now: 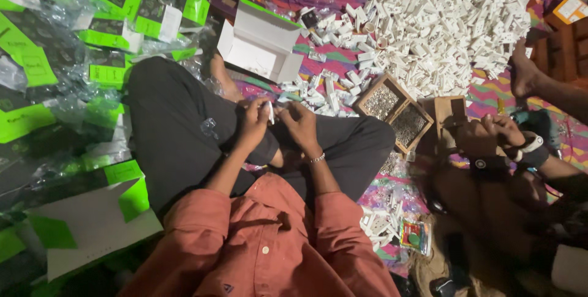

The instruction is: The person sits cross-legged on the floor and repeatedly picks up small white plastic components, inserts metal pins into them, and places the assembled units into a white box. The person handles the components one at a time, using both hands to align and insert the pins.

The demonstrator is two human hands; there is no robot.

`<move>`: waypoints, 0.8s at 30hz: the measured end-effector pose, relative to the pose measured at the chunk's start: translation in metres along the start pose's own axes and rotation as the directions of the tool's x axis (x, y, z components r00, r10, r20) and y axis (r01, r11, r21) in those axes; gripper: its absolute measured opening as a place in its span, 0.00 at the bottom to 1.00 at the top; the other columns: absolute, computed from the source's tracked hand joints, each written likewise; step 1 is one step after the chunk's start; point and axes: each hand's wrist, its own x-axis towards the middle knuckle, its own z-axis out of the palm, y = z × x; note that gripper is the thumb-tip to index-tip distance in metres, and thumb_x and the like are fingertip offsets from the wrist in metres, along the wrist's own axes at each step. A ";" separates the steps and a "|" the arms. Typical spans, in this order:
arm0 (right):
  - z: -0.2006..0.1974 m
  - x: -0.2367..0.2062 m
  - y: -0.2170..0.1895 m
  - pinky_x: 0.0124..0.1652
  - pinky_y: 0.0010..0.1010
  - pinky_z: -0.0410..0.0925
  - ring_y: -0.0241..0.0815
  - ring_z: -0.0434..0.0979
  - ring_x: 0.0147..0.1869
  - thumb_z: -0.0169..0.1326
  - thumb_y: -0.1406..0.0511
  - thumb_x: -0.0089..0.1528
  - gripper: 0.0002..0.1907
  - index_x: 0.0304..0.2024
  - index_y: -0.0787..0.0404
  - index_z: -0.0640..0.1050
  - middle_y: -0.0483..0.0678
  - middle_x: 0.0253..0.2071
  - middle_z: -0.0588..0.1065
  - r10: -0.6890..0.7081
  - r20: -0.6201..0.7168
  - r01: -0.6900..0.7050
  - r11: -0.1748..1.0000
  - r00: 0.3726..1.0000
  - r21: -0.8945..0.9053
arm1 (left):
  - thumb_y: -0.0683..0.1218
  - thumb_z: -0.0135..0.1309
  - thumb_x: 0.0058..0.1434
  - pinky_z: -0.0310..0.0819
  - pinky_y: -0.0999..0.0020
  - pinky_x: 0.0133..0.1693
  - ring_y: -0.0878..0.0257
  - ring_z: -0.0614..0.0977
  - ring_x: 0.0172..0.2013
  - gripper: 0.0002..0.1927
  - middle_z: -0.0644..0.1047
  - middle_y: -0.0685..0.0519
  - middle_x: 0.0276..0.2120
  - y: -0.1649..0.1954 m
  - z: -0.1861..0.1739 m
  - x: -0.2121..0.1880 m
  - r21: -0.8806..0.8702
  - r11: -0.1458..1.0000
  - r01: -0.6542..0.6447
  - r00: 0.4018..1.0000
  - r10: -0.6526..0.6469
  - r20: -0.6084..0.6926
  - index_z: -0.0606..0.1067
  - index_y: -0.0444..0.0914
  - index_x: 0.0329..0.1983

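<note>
**Holding a small white part between both hands, over the lap**

Sitting cross-legged on the floor, the person works with both hands raised just above the dark trousers (177, 131).

- Left hand (254, 122): fingers curled closed round a small white part (270, 112), pinched near the fingertips. The part's long axis stands roughly upright, tilted a little.
- Right hand (300, 124): fingers bent inward, tips just beside the same part, on its right side. Whether they actually grip it or only touch it I cannot tell; the contact is too small to resolve. A thin bracelet sits on this wrist.
- Key relation: the part lies between the two hands, closer into the left hand's grasp, with the right hand coming at it from the side.

Surroundings:
- Large heap of white parts (441, 21) lies on the patterned mat (490, 98) ahead and to the right, well apart from the hands.
- Open white carton (260, 43) stands ahead of the left knee.
- Divided wooden tray (395, 113) holding grey small pieces sits near the right knee.
- Green-and-black packets (110, 33) in clear wrap are piled to the left.
- Another person's hands (490, 138) are at work at the right edge, separate from these.

Hidden or unclear: the part's shape and lower end are covered by the fingers; the lap below is in shadow.
</note>
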 end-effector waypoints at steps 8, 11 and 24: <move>0.001 -0.001 -0.003 0.35 0.24 0.70 0.25 0.74 0.35 0.61 0.65 0.63 0.12 0.44 0.68 0.82 0.43 0.30 0.80 -0.104 0.121 0.101 0.995 0.987 0.027 | 0.46 0.59 0.65 0.74 0.73 0.42 0.70 0.78 0.38 0.16 0.79 0.55 0.39 0.011 0.001 0.004 -0.042 0.999 0.015 0.999 -0.013 0.050 0.76 0.32 0.52; 0.001 -0.001 -0.001 0.30 0.28 0.66 0.27 0.67 0.31 0.64 0.63 0.64 0.12 0.39 0.69 0.83 0.47 0.24 0.74 0.026 0.153 -0.015 0.997 0.988 -0.072 | 0.47 0.61 0.65 0.71 0.73 0.37 0.71 0.75 0.34 0.14 0.78 0.57 0.33 0.015 -0.002 0.000 -0.005 0.996 0.088 0.996 -0.088 0.035 0.78 0.31 0.46; -0.004 -0.006 -0.018 0.32 0.27 0.69 0.26 0.72 0.31 0.64 0.63 0.60 0.13 0.39 0.68 0.83 0.49 0.26 0.80 -0.026 0.218 0.030 0.999 0.976 -0.013 | 0.52 0.51 0.72 0.68 0.76 0.34 0.73 0.73 0.31 0.17 0.77 0.59 0.32 0.041 -0.011 0.000 -0.250 0.880 0.404 0.913 -0.374 0.163 0.81 0.34 0.46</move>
